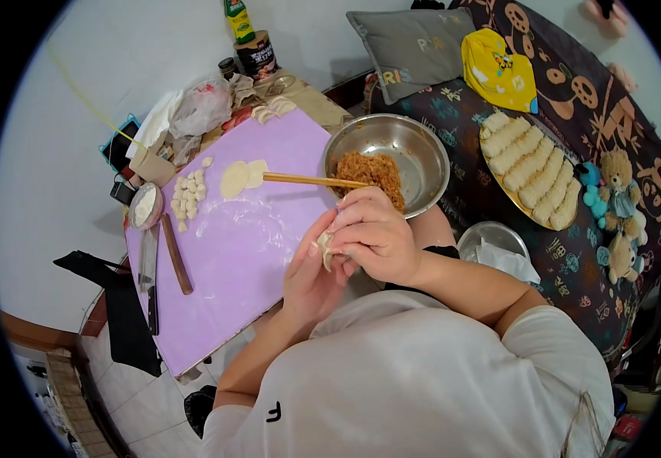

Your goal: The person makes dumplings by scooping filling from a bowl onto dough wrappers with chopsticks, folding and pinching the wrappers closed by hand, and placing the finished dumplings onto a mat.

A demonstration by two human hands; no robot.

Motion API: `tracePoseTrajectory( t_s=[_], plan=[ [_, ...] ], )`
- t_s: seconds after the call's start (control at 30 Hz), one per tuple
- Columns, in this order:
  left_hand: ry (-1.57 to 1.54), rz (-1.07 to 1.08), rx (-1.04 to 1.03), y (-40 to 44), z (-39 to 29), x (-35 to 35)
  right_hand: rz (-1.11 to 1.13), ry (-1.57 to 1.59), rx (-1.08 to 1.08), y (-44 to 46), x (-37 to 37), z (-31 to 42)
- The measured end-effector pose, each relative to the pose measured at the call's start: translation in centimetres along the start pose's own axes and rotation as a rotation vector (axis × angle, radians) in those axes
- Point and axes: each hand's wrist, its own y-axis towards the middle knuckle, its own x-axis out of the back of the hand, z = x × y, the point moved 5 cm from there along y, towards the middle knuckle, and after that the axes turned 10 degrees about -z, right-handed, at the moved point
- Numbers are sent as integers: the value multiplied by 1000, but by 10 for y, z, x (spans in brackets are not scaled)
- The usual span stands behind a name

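Note:
My left hand [311, 278] and my right hand [376, 235] meet in front of my chest, fingers closed on a small pale dumpling [325, 246]. Only part of its dough shows between the fingers. Just beyond my right hand is a steel bowl [426, 137] with brown minced filling [372, 166]. Wooden chopsticks [300, 179] cross the bowl's left rim; their far ends lie over the filling, close to my right knuckles. Two flat round wrappers [233, 180] overlap on the purple mat [246, 252], left of the chopsticks.
On the mat are several dough pieces [188, 197], a rolling pin [175, 256], a knife [149, 267] and a flour bowl [146, 206]. Finished dumplings [273, 109] sit at the back. On the right, a tray of filled rows [532, 172] and a metal basin [494, 243] stand on dark cloth.

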Motion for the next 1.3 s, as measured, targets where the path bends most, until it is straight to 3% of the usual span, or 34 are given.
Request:
tracePoseTrajectory(
  t_s=[0.13, 0.27, 0.37, 0.57, 0.87, 0.93, 1.1, 1.17, 1.27, 1.3],
  plan=[
    [34, 19, -27, 6, 0, 1, -91, 5, -120, 3, 4, 3],
    [-67, 104, 8, 10, 3, -2, -75, 19, -94, -1, 6, -6],
    [-44, -15, 10, 14, 6, 2, -98, 13, -127, 3, 7, -5],
    [-143, 90, 14, 16, 8, -4, -125, 41, -178, -2, 8, -13],
    [-209, -63, 24, 18, 17, -6, -211, 96, -261, -4, 12, -17],
    [-276, -4, 74, 19, 21, -2, -213, 158, -290, -10, 12, -24],
    [-180, 32, 140, 22, 14, 6, -86, 32, -326, -8, 12, -19],
    [-15, 30, 213, 19, 5, 9, 48, -36, -276, -4, 7, -15],
    [-28, -29, 294, 14, -2, -3, 186, -58, -149, -3, 2, -15],
    [-55, 51, 314, 14, -3, 3, 223, -45, -144, -3, -1, -17]
  ],
)
